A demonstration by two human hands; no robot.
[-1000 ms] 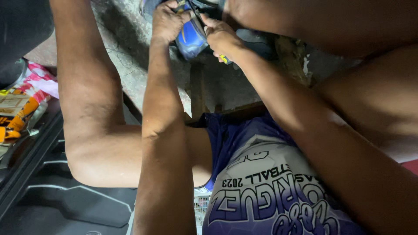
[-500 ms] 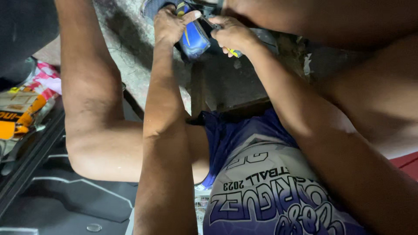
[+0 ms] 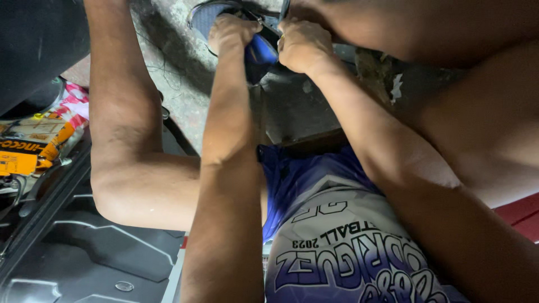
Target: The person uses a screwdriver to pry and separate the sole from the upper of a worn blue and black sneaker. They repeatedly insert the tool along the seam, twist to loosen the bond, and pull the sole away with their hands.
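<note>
Orange, yellow and black card made up the flat printed package (image 3: pixel 25 148) lying at the far left, on the edge of a dark moulded plastic mat (image 3: pixel 84 247); its lettering was partly in shadow and a black cord ran across its lower end. Just above it showed a crumpled pink-and-white wrapper (image 3: pixel 73 104), half tucked behind the person's bent knee. Beyond the knee, rough grey concrete floor (image 3: pixel 179 73) carried thin loose wires.

Further right, the left hand (image 3: pixel 230 33) was curled around a small glossy blue plastic object (image 3: pixel 259 53), held low against the floor near a dark rounded item at the top edge that could not be identified. The right hand (image 3: pixel 300 45) pressed against the same blue object from the other side, fingers bent and closed on it; whether something thin was pinched in those fingers could not be told. Both hands were therefore narrow and occupied, meeting over the one piece.

As a judgement, the work looked to be mid-way: the blue object was in hand and being worked on, nothing nearby lay finished or set aside, and no loosened parts were visible on the floor.

At the far right, a red surface (image 3: pixel 519 216) showed beside the person's leg.
</note>
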